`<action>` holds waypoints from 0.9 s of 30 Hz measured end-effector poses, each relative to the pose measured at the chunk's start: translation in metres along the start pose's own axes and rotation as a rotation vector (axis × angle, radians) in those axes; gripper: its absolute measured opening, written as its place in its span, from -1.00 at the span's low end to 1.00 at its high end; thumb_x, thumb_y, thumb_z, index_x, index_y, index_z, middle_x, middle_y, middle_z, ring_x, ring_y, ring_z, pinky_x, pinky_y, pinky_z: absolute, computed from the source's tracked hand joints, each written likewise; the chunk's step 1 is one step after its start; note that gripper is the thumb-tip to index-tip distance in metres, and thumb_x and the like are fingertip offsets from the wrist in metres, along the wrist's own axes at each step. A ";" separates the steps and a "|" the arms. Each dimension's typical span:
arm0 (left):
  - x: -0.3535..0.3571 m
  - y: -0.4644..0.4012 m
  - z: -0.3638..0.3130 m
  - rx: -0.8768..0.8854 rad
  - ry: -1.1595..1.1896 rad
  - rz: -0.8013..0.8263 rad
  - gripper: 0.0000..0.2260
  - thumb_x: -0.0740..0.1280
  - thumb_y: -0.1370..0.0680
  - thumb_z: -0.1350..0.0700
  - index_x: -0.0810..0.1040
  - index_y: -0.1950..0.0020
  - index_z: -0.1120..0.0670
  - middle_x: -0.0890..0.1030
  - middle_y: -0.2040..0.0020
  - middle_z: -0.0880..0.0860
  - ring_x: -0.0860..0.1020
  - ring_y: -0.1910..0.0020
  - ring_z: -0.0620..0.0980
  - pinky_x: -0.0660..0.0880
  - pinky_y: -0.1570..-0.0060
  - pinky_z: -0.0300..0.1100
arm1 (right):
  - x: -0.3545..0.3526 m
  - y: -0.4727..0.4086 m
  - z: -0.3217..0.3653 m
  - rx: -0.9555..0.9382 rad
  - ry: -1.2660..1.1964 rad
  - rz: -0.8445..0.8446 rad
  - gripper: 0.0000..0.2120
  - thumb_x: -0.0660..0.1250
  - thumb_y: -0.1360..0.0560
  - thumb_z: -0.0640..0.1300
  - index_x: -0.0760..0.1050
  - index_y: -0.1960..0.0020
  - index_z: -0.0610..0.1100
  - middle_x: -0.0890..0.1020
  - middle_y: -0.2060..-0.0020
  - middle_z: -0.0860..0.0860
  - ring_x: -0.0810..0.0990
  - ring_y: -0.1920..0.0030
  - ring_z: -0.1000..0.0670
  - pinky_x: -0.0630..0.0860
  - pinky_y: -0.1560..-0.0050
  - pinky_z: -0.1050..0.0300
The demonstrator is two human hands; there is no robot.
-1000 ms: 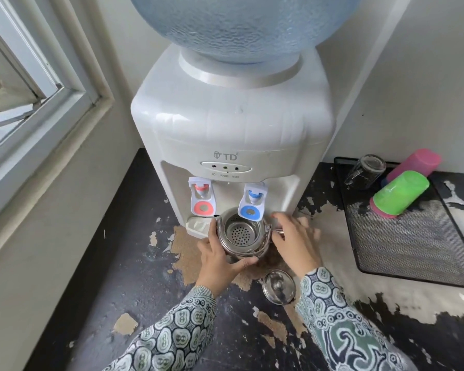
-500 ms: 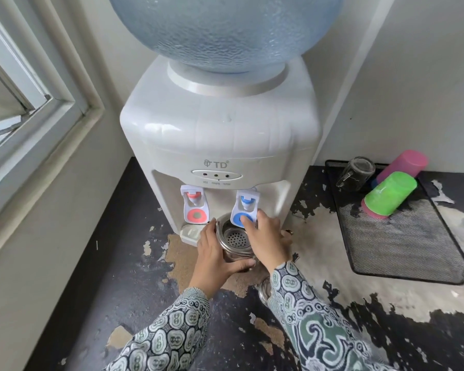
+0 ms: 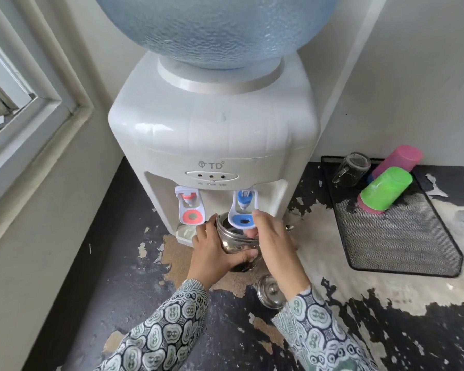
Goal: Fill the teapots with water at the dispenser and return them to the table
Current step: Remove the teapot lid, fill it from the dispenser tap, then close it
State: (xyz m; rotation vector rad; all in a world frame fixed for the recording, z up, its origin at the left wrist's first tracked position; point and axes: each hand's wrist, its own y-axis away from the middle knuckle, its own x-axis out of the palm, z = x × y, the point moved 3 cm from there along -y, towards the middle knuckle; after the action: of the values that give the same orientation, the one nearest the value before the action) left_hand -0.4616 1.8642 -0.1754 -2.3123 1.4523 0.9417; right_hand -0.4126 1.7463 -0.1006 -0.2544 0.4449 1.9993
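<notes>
Two hands busy: left hand (image 3: pixel 212 253) wraps teapot (image 3: pixel 235 241) under blue tap (image 3: pixel 242 212); right hand (image 3: pixel 272 236) fingers pinch lever, lid (image 3: pixel 271 291) parked aside.

Brand mark: "TD", front of white water dispenser (image 3: pixel 214 135).
Indicator panel (image 3: pixel 212 177): small captions, blurred; middle reads "POWER".
</notes>
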 end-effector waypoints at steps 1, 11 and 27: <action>0.000 -0.001 -0.001 -0.004 -0.007 -0.002 0.12 0.37 -0.04 -0.43 0.13 -0.46 0.08 0.26 -0.33 0.11 0.25 -0.34 0.13 0.23 -0.33 0.01 | -0.005 0.002 0.001 -0.027 0.019 -0.010 -0.66 0.03 -0.59 -0.01 0.51 0.12 -0.13 0.55 0.28 0.08 0.41 0.11 0.15 0.19 0.01 0.34; 0.000 -0.008 0.000 0.000 0.030 0.046 0.02 0.56 -0.13 -0.23 0.17 -0.42 0.13 0.27 -0.34 0.11 0.23 -0.35 0.10 0.23 -0.37 -0.01 | 0.000 0.006 -0.058 -0.182 0.049 -0.186 -0.94 0.09 -0.54 0.08 0.28 -0.01 0.23 0.44 -0.02 0.20 0.42 -0.09 0.18 0.39 -0.13 0.14; -0.004 -0.014 -0.009 0.088 -0.090 0.146 0.08 0.53 -0.15 -0.26 0.09 -0.45 0.22 0.34 -0.36 0.14 0.35 -0.37 0.06 0.27 -0.34 -0.14 | -0.004 -0.005 -0.068 -0.143 0.079 0.102 -0.54 -0.06 -0.60 0.02 -0.04 -0.48 0.09 0.02 -0.36 0.30 0.03 -0.36 0.29 0.00 -0.30 0.44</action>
State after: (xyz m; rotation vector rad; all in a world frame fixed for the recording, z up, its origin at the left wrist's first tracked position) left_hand -0.4469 1.8694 -0.1677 -2.0979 1.6081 0.9858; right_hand -0.4073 1.7168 -0.1616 -0.4084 0.3713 2.1297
